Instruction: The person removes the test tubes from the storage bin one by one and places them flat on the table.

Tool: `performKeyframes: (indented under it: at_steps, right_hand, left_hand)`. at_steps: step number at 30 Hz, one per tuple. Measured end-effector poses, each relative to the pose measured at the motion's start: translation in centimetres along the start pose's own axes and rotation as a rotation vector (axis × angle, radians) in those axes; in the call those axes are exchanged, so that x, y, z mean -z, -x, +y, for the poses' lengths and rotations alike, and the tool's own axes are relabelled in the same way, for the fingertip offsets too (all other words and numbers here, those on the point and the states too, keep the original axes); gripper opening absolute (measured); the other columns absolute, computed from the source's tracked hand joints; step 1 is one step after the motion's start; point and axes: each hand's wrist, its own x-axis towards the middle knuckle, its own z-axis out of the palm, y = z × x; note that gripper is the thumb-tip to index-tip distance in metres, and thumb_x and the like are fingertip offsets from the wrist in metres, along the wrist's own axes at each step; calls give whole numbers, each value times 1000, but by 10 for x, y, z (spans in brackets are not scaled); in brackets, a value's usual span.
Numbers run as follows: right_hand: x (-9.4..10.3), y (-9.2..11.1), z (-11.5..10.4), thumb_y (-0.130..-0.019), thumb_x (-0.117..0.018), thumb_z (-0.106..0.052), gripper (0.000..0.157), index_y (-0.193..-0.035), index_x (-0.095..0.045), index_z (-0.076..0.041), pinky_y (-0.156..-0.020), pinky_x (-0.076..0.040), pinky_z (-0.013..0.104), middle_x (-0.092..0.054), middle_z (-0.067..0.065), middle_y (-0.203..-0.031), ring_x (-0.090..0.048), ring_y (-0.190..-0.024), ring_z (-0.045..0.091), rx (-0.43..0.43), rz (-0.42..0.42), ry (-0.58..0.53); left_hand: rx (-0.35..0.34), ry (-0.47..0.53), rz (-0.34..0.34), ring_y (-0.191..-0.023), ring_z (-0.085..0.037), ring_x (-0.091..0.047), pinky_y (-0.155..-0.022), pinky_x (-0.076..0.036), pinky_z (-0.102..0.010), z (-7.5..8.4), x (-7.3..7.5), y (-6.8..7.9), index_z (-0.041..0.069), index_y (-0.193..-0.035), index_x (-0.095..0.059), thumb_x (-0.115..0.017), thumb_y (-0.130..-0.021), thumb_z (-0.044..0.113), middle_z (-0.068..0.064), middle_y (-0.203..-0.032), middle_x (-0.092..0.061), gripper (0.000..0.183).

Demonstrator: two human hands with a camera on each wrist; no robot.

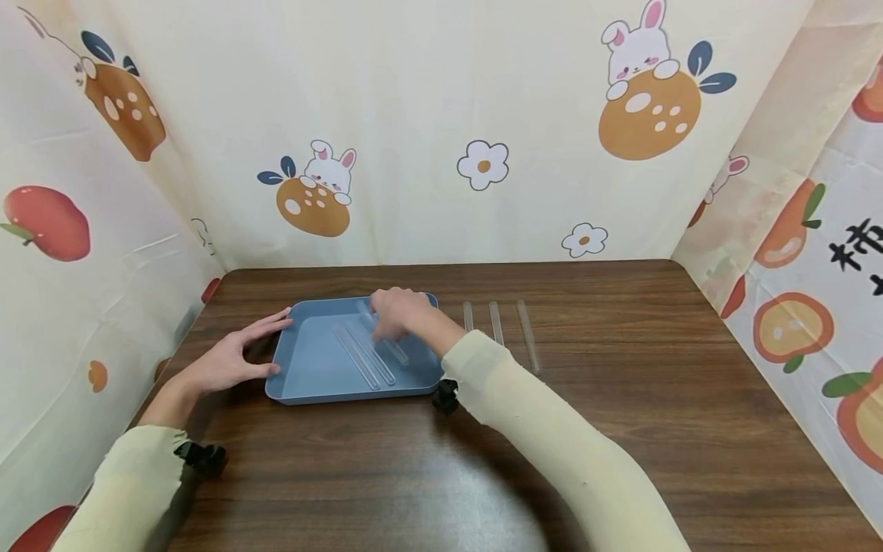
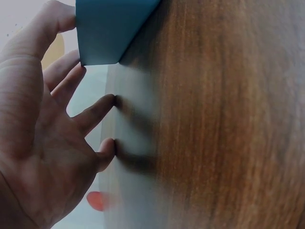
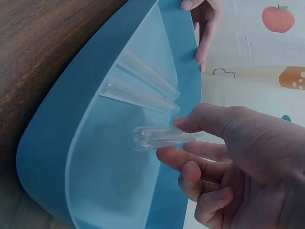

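Observation:
A blue tray (image 1: 310, 360) lies on the wooden table. My left hand (image 1: 231, 359) touches its left side with spread fingers; thumb and fingertips meet the tray's edge in the left wrist view. Over the tray, my right hand (image 1: 402, 313) pinches a clear test tube (image 3: 157, 137) between thumb and fingers, its rounded end pointing away from the palm. Two more clear test tubes (image 1: 364, 356) lie side by side in the tray, seen as a pair of tubes (image 3: 140, 86) in the right wrist view.
To the right of the tray, three clear tubes (image 1: 528, 336) lie in a spaced row on the brown table (image 1: 621, 368), partly behind my right forearm. A printed curtain (image 1: 428, 100) stands along the back and both sides.

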Motion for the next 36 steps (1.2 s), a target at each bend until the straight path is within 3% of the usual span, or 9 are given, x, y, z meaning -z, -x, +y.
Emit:
performKeyframes:
  at_steps: [3, 8, 12, 17, 22, 26, 30, 32, 36]
  right_hand:
    - [1, 2, 0, -109, -74, -39, 61, -166, -55, -25, -74, -51, 31, -77, -7, -81, -78, -79, 11, -1, -2, 4]
    - [1, 3, 0, -108, -74, -38, 61, -165, -56, -24, -77, -52, 33, -78, -6, -86, -80, -81, 12, 9, 10, 0]
    - [2, 5, 2, -108, -75, -37, 60, -164, -57, -22, -79, -53, 34, -79, -6, -89, -80, -80, 12, 16, 26, -5]
    - [1, 7, 4, -107, -77, -37, 59, -162, -59, -23, -81, -54, 36, -79, -7, -90, -80, -79, 11, 15, 50, -2]
    - [0, 9, 5, -106, -76, -38, 59, -161, -59, -26, -82, -54, 37, -80, -7, -88, -80, -80, 11, 2, 57, 9]
    - [-1, 10, 6, -106, -77, -37, 59, -161, -60, -24, -78, -54, 34, -80, -7, -90, -78, -77, 10, 11, 65, 10]
    - [-1, 13, 6, -105, -78, -36, 58, -160, -61, -22, -73, -53, 32, -79, -5, -96, -78, -77, 10, 31, 77, 8]
    - [-1, 15, 6, -105, -78, -36, 58, -159, -62, -21, -72, -53, 31, -80, -4, -99, -79, -77, 11, 38, 81, 8]
    - [0, 18, 5, -105, -79, -37, 57, -158, -62, -21, -71, -54, 31, -79, -4, -104, -76, -75, 10, 49, 94, 14]
  left_hand:
    - [-7, -6, 0, -149, 29, -23, -122, -32, -77, 1, 0, 0, 12, -170, -50, -87, -97, 18, -7, -188, -32, 82]
    - [3, -8, -8, -150, 27, -22, -122, -29, -84, 3, 2, 2, 13, -171, -49, -88, -96, 18, -9, -189, -30, 84]
    - [-1, -10, -9, -152, 25, -23, -121, -30, -86, 3, 2, 3, 13, -171, -48, -89, -96, 19, 1, -190, -28, 86]
    - [-22, -19, -8, -146, 33, -19, -119, -31, -86, 2, 2, 4, 12, -172, -47, -88, -96, 17, 10, -189, -26, 87]
    - [-6, -27, -28, -162, 17, -20, -119, -30, -88, 2, 2, 4, 15, -174, -43, -85, -98, 19, 3, -192, -18, 87]
    - [-2, -33, -36, -168, 4, -23, -118, -31, -87, 2, 2, 4, 16, -175, -42, -82, -100, 20, 16, -190, -16, 86]
    - [-14, -7, -34, -162, 15, -24, -118, -31, -87, 2, 1, 4, 15, -174, -43, -77, -101, 19, 36, -181, -18, 81]
    - [-31, 13, -32, -156, 24, -22, -117, -30, -88, 1, 1, 4, 12, -173, -45, -74, -101, 16, 39, -179, -19, 78]
    - [-60, 26, -32, -153, 29, -20, -116, -29, -92, 0, 0, 3, 8, -171, -46, -70, -101, 13, 39, -179, -18, 75]
